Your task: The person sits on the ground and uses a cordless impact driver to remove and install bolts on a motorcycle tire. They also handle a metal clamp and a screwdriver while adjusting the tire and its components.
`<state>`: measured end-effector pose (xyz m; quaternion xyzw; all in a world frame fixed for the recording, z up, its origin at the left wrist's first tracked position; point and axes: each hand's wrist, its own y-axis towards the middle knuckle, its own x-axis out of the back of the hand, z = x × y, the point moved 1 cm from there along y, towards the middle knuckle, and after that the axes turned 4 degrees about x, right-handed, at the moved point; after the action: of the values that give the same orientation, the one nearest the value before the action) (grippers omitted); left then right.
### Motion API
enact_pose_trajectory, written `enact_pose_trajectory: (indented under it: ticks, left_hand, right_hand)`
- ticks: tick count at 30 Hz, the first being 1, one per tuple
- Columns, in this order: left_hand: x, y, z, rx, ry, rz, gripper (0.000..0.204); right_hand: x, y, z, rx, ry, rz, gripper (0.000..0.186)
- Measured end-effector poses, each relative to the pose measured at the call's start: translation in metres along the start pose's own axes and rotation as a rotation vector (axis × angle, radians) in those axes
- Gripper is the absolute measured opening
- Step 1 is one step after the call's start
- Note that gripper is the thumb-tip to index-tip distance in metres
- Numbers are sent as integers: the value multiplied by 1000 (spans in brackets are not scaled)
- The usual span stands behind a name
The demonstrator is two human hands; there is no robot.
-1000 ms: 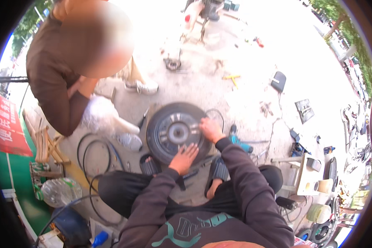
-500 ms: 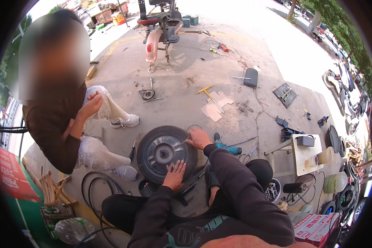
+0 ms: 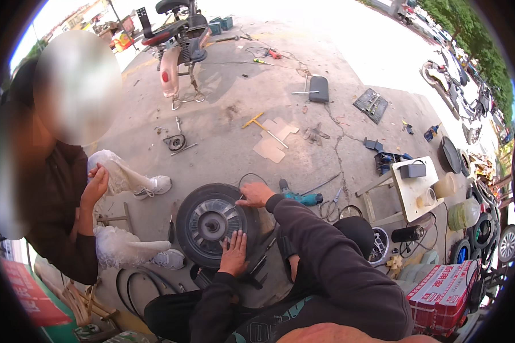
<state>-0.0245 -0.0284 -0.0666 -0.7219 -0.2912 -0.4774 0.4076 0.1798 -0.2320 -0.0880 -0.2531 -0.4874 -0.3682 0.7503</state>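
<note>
A scooter wheel [image 3: 199, 230] with a black tyre and grey metal hub lies flat on the ground before me, its short axle pointing up. My left hand [image 3: 233, 254] rests flat with fingers spread on the near right part of the hub and tyre. At the far right edge of the wheel, my right hand [image 3: 256, 194] is closed, with a thin pale metal piece showing at its fingertips; its kind is hard to make out. A thin black cable loops out beyond that hand. Just to the right lies a teal cordless drill [image 3: 303, 198].
Across from my left side sits another person, hands [image 3: 96, 186] together. A yellow T-handle wrench [image 3: 272, 132] lies on cardboard ahead. A scooter [image 3: 174, 63] without its rear wheel stands farther off. At right are a small stool [image 3: 411, 197], a parts bowl [image 3: 379, 246] and red boxes [image 3: 440, 297].
My view has turned, so most of the scene sits further left. Both hands stay on the wheel. The other person's head is turned differently.
</note>
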Motion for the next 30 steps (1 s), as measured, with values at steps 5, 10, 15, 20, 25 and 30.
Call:
enact_pose_trajectory:
  ticks: [5,10,15,20,25,30]
  left_hand:
    - [-1,-2,4,40,6,-14,108]
    - [9,-3,0,31,-63,-46,101]
    - [-7,-13,5,37,-60,-140,97]
    - [-12,-12,3,41,-156,-180,97]
    - [-19,-4,-3,38,-153,-191,104]
    - [-6,-15,0,-21,-24,-249,108]
  right_hand:
    - [4,7,11,38,-143,44,68]
    - [-8,4,11,-9,-255,33,70]
    - [3,7,31,-16,-270,109,75]
    - [5,11,31,-9,-293,126,77]
    - [-1,7,24,-42,-333,147,79]
    - [-3,6,25,-63,-263,99,75]
